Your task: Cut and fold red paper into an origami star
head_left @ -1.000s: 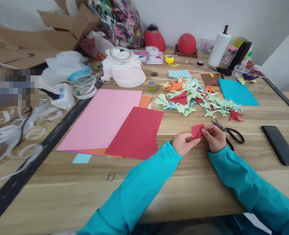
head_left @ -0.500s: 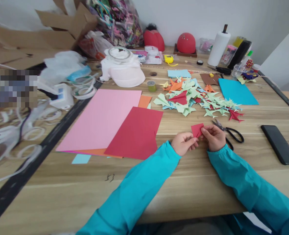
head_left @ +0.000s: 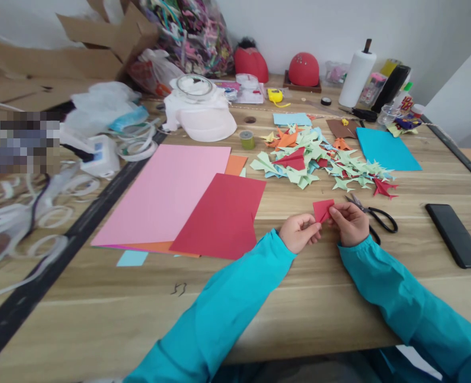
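Observation:
A small folded piece of red paper (head_left: 322, 209) is held up between my two hands above the table. My left hand (head_left: 300, 233) pinches its lower left corner, while my right hand (head_left: 349, 223) grips its right edge between thumb and fingers. Partly behind my right hand lie black-handled scissors (head_left: 383, 218), their blades pointing away to the left. Beyond the hands spreads a pile of folded paper shapes (head_left: 311, 154), mostly pale green, with some red, orange and blue. To the left, a red sheet (head_left: 225, 218) overlaps a large pink sheet (head_left: 167, 186).
A black phone (head_left: 456, 235) lies at the right, with a blue sheet (head_left: 387, 150) farther back. White caps (head_left: 203, 119), a yellow tape measure (head_left: 275, 96) and red pincushion-like domes (head_left: 303, 70) stand at the back. Cables and white strips (head_left: 52, 218) cover the left side.
The red paper has shifted very slightly to the right and upward, with its lower fold showing a little more. Both hands keep their hold, and the rest stays in place.

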`<state>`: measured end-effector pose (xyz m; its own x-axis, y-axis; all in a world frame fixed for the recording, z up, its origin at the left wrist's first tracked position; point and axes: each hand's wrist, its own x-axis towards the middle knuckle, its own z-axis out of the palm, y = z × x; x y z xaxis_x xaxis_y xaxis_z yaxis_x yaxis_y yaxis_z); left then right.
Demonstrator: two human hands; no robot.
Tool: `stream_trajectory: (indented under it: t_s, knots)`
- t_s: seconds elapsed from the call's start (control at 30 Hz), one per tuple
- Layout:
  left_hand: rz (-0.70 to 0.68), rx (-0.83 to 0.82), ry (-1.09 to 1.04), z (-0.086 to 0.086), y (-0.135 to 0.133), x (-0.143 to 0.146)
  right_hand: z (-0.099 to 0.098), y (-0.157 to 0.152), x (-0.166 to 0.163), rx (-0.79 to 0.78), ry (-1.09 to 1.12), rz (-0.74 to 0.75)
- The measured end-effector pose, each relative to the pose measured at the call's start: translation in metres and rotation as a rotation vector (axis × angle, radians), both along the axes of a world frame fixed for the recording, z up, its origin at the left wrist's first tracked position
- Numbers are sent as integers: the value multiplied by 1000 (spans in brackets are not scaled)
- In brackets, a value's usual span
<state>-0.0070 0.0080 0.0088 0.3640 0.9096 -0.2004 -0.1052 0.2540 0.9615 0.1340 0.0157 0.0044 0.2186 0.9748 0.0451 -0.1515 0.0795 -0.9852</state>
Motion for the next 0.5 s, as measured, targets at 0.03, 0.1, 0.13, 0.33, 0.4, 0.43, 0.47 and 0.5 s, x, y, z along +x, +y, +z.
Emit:
stream_trajectory:
  t_s: [0.03, 0.1, 0.13, 0.33, 0.4, 0.43, 0.47, 0.5]
  knots:
    - [6, -4, -2, 0, 0, 0, 0, 0, 0, 6, -7, 0]
    - [10, -15, -14, -1, 0, 0, -1, 0, 1, 12, -17, 0]
    - [8, -21, -24, -1, 0, 0, -1, 0, 1, 12, -19, 0]
    - [-21, -73, -73, 0, 2, -2, -1, -1, 0, 3, -34, -10]
    - [-29, -87, -82, 0, 3, -2, -1, 0, 0, 4, -36, -9]
    - [-29, -91, -87, 0, 3, -3, -1, 1, 1, 4, -35, -13]
    - [-27, -93, -90, 0, 2, -2, -2, 2, 1, 3, -34, -21]
    - [-22, -92, -90, 0, 2, -2, -2, 3, 2, 1, -34, -30]
